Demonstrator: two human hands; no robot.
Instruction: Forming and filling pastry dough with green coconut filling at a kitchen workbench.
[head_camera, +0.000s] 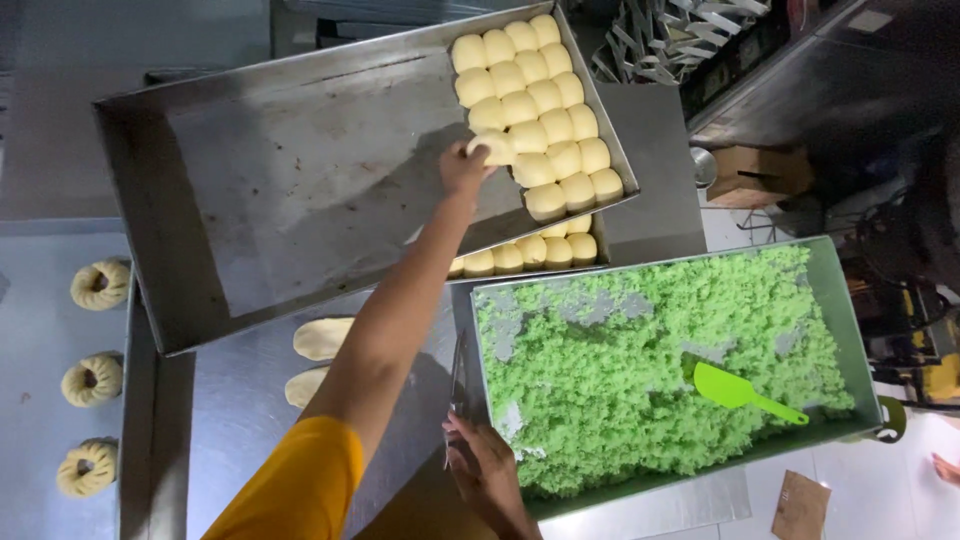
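Note:
My left hand (468, 168) reaches up and forward and is shut on a pale dough ball (494, 147). It holds the ball at the edge of the rows of dough balls (540, 110) in the right end of a large steel tray (300, 180). My right hand (485, 468) is low, at the near left corner of a steel tray of green crumbs (640, 360). Its fingers close around a thin metal tool (458, 375) that points away from me.
A green spatula (740, 391) lies in the crumbs. A second tray of dough balls (530, 253) sits under the large one. Two flat dough ovals (320, 338) lie on the steel table, and ring-shaped dough pieces (98, 284) sit at far left. A cardboard box (760, 170) is at right.

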